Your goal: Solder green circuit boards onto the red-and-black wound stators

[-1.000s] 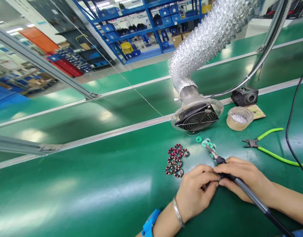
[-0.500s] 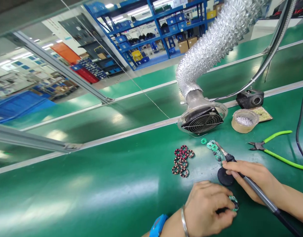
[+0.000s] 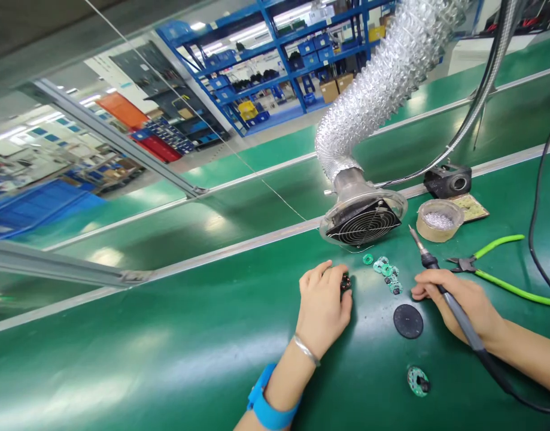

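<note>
In the head view my right hand (image 3: 458,299) grips a soldering iron (image 3: 456,314) by its grey handle, tip pointing up and away. My left hand (image 3: 322,308) reaches over the small group of wound ring coils, thumb and index finger apart. One copper-and-black coil (image 3: 345,282) shows beside the index fingertip; the other coils are hidden under the hand. A round green circuit board (image 3: 419,381) with a black part lies near the front, apart from both hands. Beyond it sits a flat black disc (image 3: 408,321). Several small green boards (image 3: 386,272) lie farther back.
A fume fan (image 3: 367,227) on a silver duct (image 3: 368,96) stands at the back. Right of it are a tub of metallic bits (image 3: 438,221), a sponge tray (image 3: 473,208) and a black iron holder (image 3: 449,179). Green-handled cutters (image 3: 470,263) lie at right; the iron's cable trails to the right edge.
My left hand has let go of the round board, now lying on the table, and moved up-left onto the coils. The soldering iron has shifted slightly right, away from the small boards.
</note>
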`<state>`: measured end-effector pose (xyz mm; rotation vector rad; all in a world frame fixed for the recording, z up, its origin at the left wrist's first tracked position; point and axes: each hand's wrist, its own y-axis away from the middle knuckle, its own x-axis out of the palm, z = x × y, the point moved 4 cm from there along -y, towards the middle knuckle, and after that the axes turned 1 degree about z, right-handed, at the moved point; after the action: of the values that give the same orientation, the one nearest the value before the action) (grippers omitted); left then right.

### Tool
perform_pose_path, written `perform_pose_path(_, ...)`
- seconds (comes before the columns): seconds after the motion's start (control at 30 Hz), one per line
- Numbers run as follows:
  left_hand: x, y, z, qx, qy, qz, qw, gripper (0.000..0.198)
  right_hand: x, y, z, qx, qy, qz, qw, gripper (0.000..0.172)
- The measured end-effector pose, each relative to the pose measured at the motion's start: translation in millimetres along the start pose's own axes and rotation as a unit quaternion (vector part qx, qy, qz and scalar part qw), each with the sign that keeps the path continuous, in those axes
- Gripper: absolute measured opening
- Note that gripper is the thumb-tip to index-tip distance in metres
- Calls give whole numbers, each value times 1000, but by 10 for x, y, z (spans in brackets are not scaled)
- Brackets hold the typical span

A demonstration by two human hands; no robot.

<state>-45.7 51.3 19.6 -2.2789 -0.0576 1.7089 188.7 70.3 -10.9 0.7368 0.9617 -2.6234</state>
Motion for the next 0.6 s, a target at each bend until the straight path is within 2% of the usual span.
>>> perform_pose_path(0.07, 20, 1, -14, 14, 6, -10, 1000, 24, 20, -24, -11, 3, 6, 5, 1000, 17)
perform_pose_path(0.17, 48, 88, -226, 58, 81, -35, 994, 24, 22, -58, 3, 4, 9, 4, 1000, 16)
perform_pose_path(0.27, 180, 204, -518, 112, 187, -9, 976, 31, 8, -82, 22, 3, 14, 0, 1000, 14)
perform_pose_path(0.33, 288, 258, -646, 127, 209, 3, 970, 31, 3, -87, 26, 2, 19, 0, 1000, 14)
perform_pose_path(0.47, 406, 297, -677, 108, 234, 4, 966, 31, 36, -86, 12, 6, 39, 11, 999, 14)
perform_pose_path(0.6, 382, 309, -639, 117, 250, -8, 961, 27, 121, -97, -25, 5, 52, 35, 998, 18)
